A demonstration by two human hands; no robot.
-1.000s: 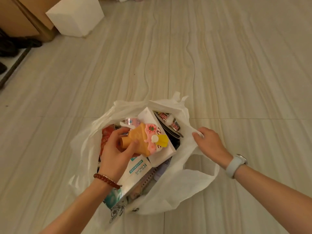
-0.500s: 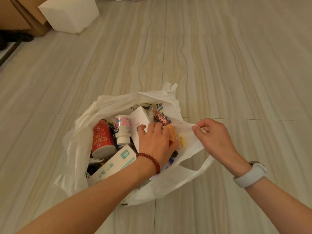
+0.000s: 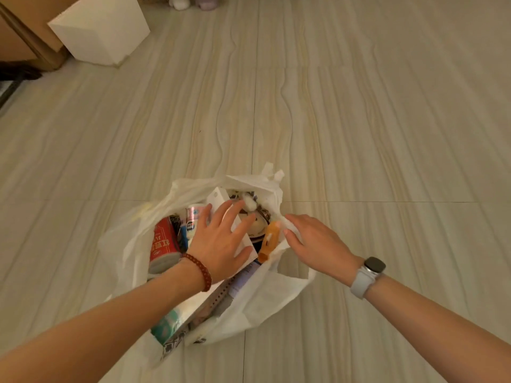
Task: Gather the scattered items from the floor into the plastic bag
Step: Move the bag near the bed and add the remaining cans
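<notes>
A white plastic bag lies open on the floor, stuffed with items. Inside I see a red can, a small white bottle with a pink label, a white box and a spiral notebook. The orange ice-cream cone toy lies at the bag's right rim. My left hand hovers over the contents with fingers spread and straight, holding nothing. My right hand pinches the bag's right edge by the handle.
A white cube-shaped box stands at the far left beside wooden furniture. Plush toys sit at the top edge. Pale tiled floor spreads around the bag.
My left hand carried the ice-cream cone toy into the bag, let it go at the right rim, and now lifts away open. My right hand kept holding the bag's edge.
</notes>
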